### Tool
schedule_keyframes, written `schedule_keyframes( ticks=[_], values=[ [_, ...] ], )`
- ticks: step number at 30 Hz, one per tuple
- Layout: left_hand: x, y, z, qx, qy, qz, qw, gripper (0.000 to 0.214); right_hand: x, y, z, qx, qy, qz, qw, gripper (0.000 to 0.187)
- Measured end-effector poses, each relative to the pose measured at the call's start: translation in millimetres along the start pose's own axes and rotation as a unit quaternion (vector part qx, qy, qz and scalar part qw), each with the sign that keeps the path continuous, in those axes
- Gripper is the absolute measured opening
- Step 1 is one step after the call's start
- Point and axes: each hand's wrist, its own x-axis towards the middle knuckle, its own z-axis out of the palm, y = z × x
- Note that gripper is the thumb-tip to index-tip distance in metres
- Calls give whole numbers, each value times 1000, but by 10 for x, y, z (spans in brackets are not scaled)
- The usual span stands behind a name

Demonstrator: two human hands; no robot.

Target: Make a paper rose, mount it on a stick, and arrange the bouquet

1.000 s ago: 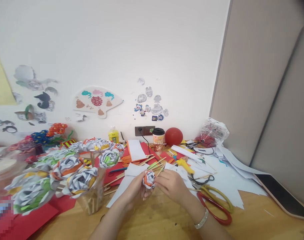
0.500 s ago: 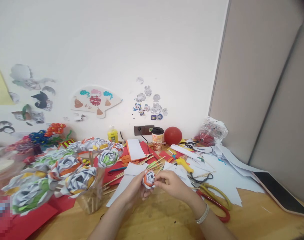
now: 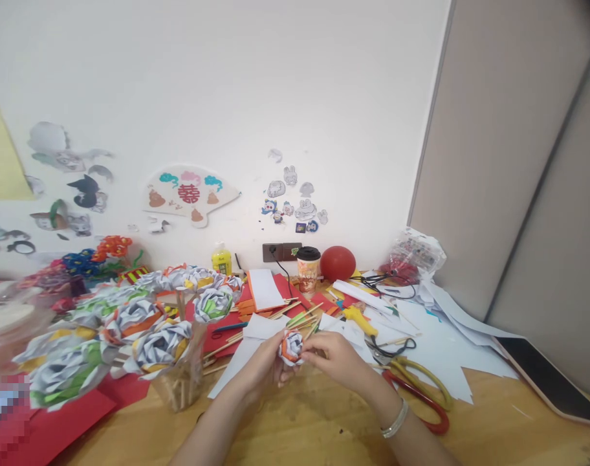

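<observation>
A small white and orange paper flower [image 3: 292, 347] is held up over the middle of the table. My left hand [image 3: 268, 362] wraps round it from the left and below. On its right side, my right hand [image 3: 331, 355] pinches at the edge of the petals with thumb and forefinger. Whether a stick runs under the flower is hidden by my fingers. White paper sheets [image 3: 231, 369] and thin wooden sticks [image 3: 229, 343] lie just behind my hands. Scissors with red and yellow handles [image 3: 440, 414] rest beside my right wrist.
Finished paper flowers [image 3: 162, 346] crowd the left, some in a clear cup [image 3: 178, 391] of sticks. A yellow glue gun [image 3: 359, 320], a lidded paper cup [image 3: 308, 270], a red balloon [image 3: 338, 263] and a glue bottle [image 3: 222, 260] stand behind. A tablet [image 3: 550, 375] lies at right.
The view has shifted slightly, so everything appears a little further right. Both hands keep their hold on the paper flower, with hardly any visible movement.
</observation>
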Motion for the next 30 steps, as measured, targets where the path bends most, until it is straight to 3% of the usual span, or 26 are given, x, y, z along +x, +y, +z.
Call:
schedule_keyframes(
  ticks=[5,9,19,23,30],
  values=[
    [10,-19,-6,18,5,-8,1000,45,11,66,9,-132,-23,-75,988,17],
    [7,-22,-10,25,4,-14,1000,44,9,102,40,-164,-22,-92,982,16],
    [10,-31,-4,28,19,-17,999,41,-6,29,-8,-42,-48,37,997,8],
    [13,-35,-15,24,12,-23,999,42,-17,25,-11,-41,-37,17,998,8],
    [-15,-9,-19,25,-2,-20,999,42,-11,-10,-38,-35,-31,-4,999,25]
  ],
)
